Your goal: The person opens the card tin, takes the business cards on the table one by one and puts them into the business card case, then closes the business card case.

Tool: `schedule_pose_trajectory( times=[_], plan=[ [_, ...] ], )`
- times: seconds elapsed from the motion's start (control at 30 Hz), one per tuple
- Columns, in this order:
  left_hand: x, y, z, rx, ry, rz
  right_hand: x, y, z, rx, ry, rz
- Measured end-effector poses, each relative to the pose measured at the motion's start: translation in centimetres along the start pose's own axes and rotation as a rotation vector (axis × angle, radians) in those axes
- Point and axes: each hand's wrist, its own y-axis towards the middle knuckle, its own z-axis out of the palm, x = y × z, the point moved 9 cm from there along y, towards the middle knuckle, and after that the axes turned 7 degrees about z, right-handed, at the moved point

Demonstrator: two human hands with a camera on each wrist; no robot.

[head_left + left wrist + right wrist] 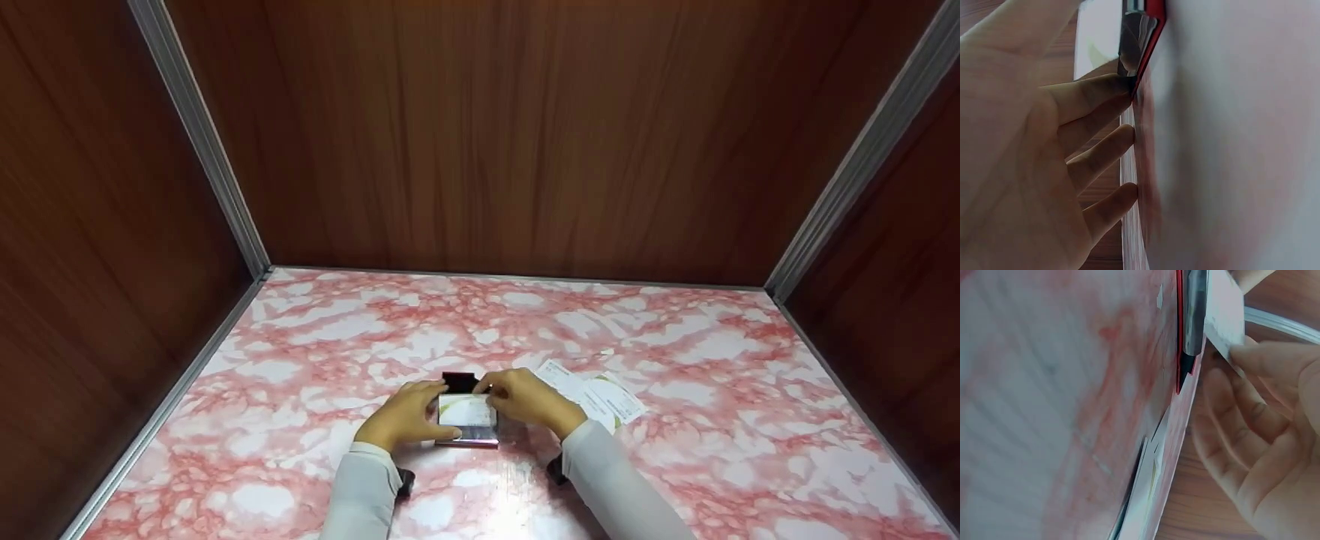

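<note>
"One card [463, 411], so which hand has it?"

"The right hand [525, 396]. Thumb and fingers pinch it near its far right corner."

"And the left hand [409, 412]?"

"Gripping the left side of the case [478, 433], thumb on the near end, fingers towards the far end."

"Where's the card, exactly?"

"Over the case, left of the right hand, long axis running side to side. The right wrist view shows it tilted up from the case; whether its lower edge touches, I can't tell."

"Which edges matter?"

"I'd judge the near one against the case, and the left one, close beside the left fingers. The dark flap [460, 381] stands out past the far edge."

"Room to move?"

"Beyond the flap the table [420, 307] runs on to the back wall [480, 135]. Rightward, the loose cards [600, 401] overlap just beside the right hand."
</note>
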Motion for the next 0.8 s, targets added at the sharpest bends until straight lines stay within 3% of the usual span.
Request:
schedule_pose_trajectory(
  times=[0.2,0.5,0.8],
  plan=[
    [0.1,0.0,0.1,0.005,-0.004,-0.017,-0.1,-0.3,1.2,0.111,-0.019,0.036],
    [0.0,0.0,0.1,-0.002,-0.004,-0.013,0.2,-0.7,1.3,0.124,-0.073,0.062],
    [-0.1,0.0,-0.1,-0.011,-0.008,0.015,1.0,-1.4,1.6,0.127,-0.226,0.046]
  ],
)
